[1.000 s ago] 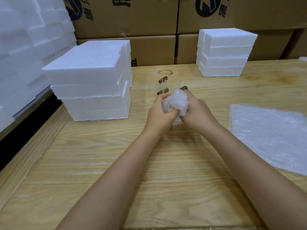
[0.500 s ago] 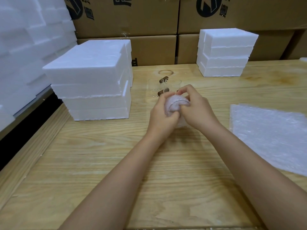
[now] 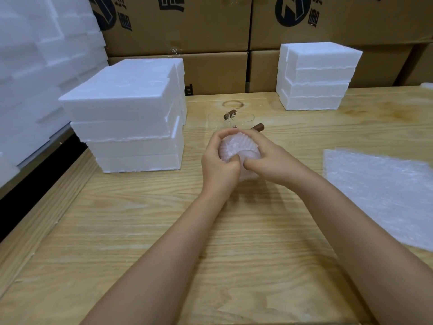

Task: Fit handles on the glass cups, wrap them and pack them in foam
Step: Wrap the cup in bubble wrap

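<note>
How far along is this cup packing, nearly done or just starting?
Partway, it seems. Done: two glass cups behind the hands already carry brown handles. In hand: the left hand and right hand grip one bubble-wrapped cup, thumbs pressed into its wrap. Left: those two cups are unwrapped, bubble wrap sheets wait at right, and this cup is not yet in the foam blocks.

Pale yellow wooden tabletop (image 3: 164, 231): wavy tan grain, one darker ring-shaped knot towards the back. Tall stack of white foam blocks (image 3: 126, 127) and smaller white foam stack (image 3: 314, 78), both plain matte. Brown cardboard boxes (image 3: 199, 24) behind, black logo print. Flat translucent white bubble-wrap sheet (image 3: 379, 191), fine dotted bubble pattern. Bubble-wrapped bundle (image 3: 236, 148) reads milky white with a pink tint. Clear glass cups (image 3: 243, 118), dark brown handles (image 3: 257, 126).
</note>
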